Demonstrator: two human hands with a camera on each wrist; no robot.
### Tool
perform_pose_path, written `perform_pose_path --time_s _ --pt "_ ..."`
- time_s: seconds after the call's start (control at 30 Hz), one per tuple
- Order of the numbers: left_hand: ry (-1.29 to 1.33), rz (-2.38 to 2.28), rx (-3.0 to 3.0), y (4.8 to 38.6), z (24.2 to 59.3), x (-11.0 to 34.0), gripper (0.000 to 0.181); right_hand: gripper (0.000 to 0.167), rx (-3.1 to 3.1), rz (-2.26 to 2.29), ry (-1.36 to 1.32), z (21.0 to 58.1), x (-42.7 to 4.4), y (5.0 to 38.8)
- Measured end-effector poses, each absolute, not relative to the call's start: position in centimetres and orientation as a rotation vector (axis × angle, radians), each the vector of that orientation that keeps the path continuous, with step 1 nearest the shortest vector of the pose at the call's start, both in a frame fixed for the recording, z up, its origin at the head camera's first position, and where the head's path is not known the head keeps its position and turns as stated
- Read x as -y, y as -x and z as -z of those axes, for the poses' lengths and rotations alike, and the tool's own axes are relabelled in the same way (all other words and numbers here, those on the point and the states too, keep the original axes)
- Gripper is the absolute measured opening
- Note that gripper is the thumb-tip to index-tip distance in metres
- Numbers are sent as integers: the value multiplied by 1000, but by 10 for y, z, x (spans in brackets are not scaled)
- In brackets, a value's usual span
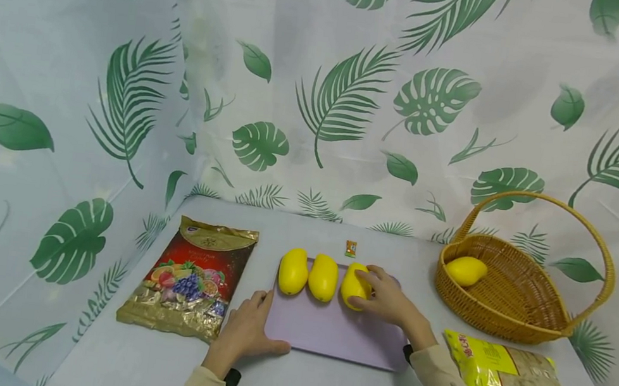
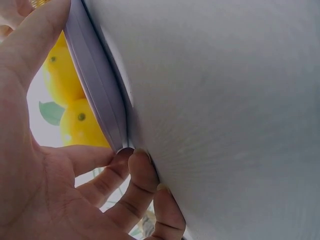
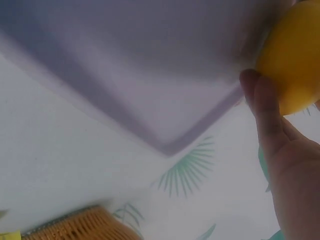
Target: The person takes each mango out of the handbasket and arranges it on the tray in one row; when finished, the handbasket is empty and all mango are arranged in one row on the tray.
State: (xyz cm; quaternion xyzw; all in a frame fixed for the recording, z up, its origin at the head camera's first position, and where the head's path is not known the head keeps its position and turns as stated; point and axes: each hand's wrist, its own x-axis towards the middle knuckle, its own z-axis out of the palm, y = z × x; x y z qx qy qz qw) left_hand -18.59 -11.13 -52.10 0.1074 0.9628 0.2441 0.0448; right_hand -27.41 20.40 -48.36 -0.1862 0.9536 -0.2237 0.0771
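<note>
A lilac tray (image 1: 328, 329) lies on the table with three yellow mangoes along its far side. The left mango (image 1: 293, 272) and the middle mango (image 1: 323, 278) are side by side; the right mango (image 1: 355, 287) lies a little apart. My right hand (image 1: 386, 296) grips that right mango from its right side. In the right wrist view, fingers (image 3: 267, 107) press against the mango's (image 3: 295, 57) skin. My left hand (image 1: 249, 329) holds the tray's near left corner, its thumb along the front edge. In the left wrist view, its fingertips (image 2: 142, 165) bend against the tray rim (image 2: 97, 80).
Right of the tray stands a wicker basket (image 1: 509, 298) with a tall handle and one mango (image 1: 466, 271) inside. A yellow clear-fronted packet (image 1: 517, 385) lies before it. To the left is a red and gold fruit-print bag (image 1: 190, 281). A small orange-green sachet (image 1: 351, 249) lies behind the tray.
</note>
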Motion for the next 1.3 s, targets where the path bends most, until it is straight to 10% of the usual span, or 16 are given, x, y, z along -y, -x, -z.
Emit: perform_pose_path --time_s 1.3 --pt "-324 -749 -2939 185 521 111 121 77 -2975 704 492 470 -237 270"
